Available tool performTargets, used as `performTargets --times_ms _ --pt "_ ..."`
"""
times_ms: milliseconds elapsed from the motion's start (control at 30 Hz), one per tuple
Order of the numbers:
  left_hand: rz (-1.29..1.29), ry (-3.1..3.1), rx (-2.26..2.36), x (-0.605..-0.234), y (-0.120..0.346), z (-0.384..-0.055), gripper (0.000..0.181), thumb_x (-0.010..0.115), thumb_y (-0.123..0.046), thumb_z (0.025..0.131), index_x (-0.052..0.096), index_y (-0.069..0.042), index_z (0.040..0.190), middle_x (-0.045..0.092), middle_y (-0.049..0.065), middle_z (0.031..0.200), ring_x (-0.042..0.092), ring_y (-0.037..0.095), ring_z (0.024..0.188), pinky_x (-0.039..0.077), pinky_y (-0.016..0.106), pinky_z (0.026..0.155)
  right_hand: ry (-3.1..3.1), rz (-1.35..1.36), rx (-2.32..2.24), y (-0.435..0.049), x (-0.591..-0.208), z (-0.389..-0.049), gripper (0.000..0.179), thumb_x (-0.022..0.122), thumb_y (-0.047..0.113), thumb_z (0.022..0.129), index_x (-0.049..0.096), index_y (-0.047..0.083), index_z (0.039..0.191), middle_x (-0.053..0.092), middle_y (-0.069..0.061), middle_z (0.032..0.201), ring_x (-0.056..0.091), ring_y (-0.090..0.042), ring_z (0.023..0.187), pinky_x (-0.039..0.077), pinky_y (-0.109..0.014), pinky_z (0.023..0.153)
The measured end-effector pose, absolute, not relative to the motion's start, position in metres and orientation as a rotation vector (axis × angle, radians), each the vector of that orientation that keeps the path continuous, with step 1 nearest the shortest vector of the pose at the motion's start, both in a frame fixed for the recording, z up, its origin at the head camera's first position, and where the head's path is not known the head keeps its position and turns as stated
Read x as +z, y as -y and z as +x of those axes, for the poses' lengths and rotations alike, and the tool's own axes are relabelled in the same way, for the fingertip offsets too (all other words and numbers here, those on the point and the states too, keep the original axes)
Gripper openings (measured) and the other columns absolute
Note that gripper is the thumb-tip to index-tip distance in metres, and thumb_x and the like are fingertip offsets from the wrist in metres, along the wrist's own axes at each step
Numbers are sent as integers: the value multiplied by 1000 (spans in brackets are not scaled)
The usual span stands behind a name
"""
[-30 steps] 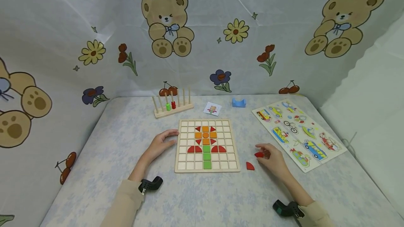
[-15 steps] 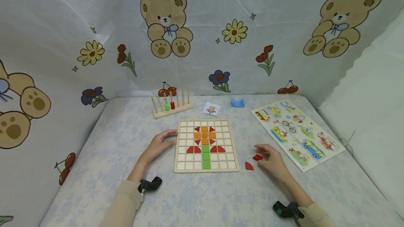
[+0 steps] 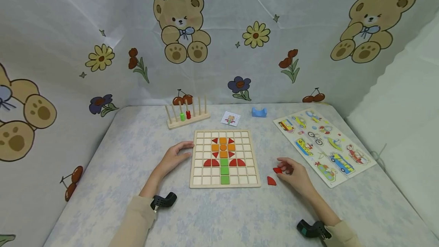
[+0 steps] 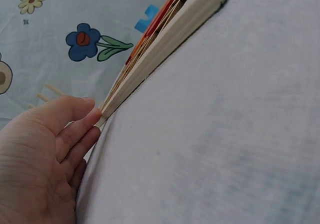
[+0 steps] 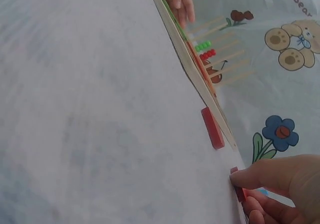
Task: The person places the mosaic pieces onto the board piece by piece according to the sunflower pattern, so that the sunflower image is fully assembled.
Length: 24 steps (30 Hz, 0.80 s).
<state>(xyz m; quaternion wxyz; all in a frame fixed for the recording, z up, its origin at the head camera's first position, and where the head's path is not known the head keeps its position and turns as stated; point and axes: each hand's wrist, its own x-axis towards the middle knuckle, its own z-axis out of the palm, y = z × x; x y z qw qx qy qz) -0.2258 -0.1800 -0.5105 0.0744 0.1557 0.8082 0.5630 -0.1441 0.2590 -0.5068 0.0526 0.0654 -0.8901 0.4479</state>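
Observation:
A square wooden board [image 3: 199, 181] with a grid of pale cells lies in front of me. Orange, red and green tiles form a flower on it. My left hand [image 3: 174, 157] rests its fingertips against the board's left edge, fingers fairly straight; the left wrist view shows them at the board's corner. Right of the board, my right hand [image 3: 295, 174] pinches a small red quarter-circle tile [image 3: 277, 170] between thumb and fingers, low over the table. The thumb partly hides that tile [image 5: 235, 175] in the right wrist view. A second red quarter-circle tile [image 3: 271, 181] lies flat beside the board.
Behind the board stand a wooden peg rack [image 3: 189, 120] with green and red beads, a small pattern card [image 3: 231, 118] and a blue holder [image 3: 259, 112]. A vehicle picture puzzle [image 3: 324, 146] lies at the right. A bear-print cloth [image 3: 219, 48] hangs behind the table.
The red tile in my right hand has turned and shifted slightly left at the fingertips, showing more of itself. My left hand keeps its place at the board.

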Motion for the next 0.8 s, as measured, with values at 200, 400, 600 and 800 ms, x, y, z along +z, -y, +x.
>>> performTargets --times_ms 200,400,600,800 --pt "475 -2412 1671 -493 178 -218 46 60 -3 98 48 8 141 57 28 136 44 42 137 33 58 115 2685 184 1322 -261 -508 -144 41 68 -13 82 62 -8 123 70 -21 108 63 -11 91 52 -13 77" --pt "457 -2438 1683 -515 180 -229 46 61 -8 98 50 1 142 59 22 137 45 37 138 32 56 116 2701 108 1237 -259 -507 -144 36 69 -5 85 65 -4 121 71 -17 106 60 -11 90 49 -14 75" --pt "466 -2432 1694 -524 184 -234 47 65 -15 97 54 -5 141 61 17 136 46 34 138 33 54 117 2705 159 1187 -252 -509 -146 37 78 1 82 67 -3 117 71 -13 101 59 -15 88 50 -18 74" --pt "467 -2432 1685 -523 186 -234 46 65 -16 97 54 -7 141 62 15 136 46 33 138 33 54 116 2709 213 1167 -245 -509 -147 40 77 -3 80 67 -1 119 70 -15 113 63 -30 101 55 -30 86"
